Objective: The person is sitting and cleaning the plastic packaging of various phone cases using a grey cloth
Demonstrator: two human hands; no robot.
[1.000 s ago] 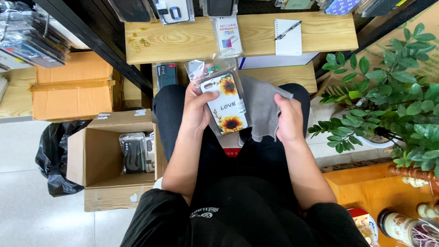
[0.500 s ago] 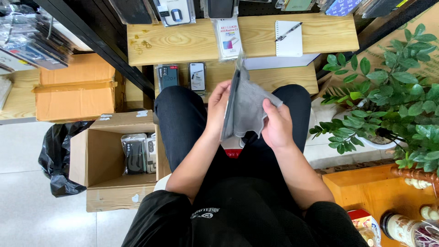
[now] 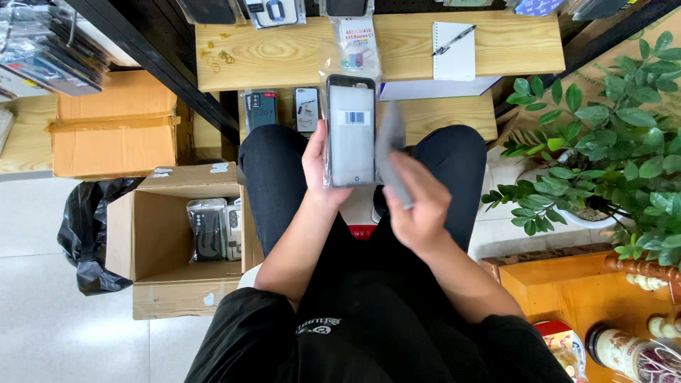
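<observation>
1. Over the person's lap, just in front of the wooden bench [image 3: 298, 50], the left hand [image 3: 318, 162] holds a phone case in a clear sleeve [image 3: 350, 131] upright, its pale back with a barcode sticker facing the camera.
2. Its fingers are curled round the left edge of the case, with the thumb pressed on the near side; the grip is closed on it.
3. Right of the case, the right hand [image 3: 418, 206] pinches a grey cloth [image 3: 394, 159], fingers closed on it. The cloth stands on edge, just beside the right edge of the case; whether they touch I cannot tell.
4. On the bench, beyond the case, lie a white notepad [image 3: 454, 51] with a pen [image 3: 454, 40] on it and another packaged item in a clear bag [image 3: 356, 44].
5. On the lower plank of the bench, left of the held case, stand two more packaged cases [image 3: 284, 110].
6. Left of the bench, on the floor, an open cardboard box [image 3: 152, 241] holds dark packaged cases, with a black plastic bag [image 3: 89, 234] beside it.
7. Right of the bench grows a green potted plant [image 3: 603, 142].
</observation>
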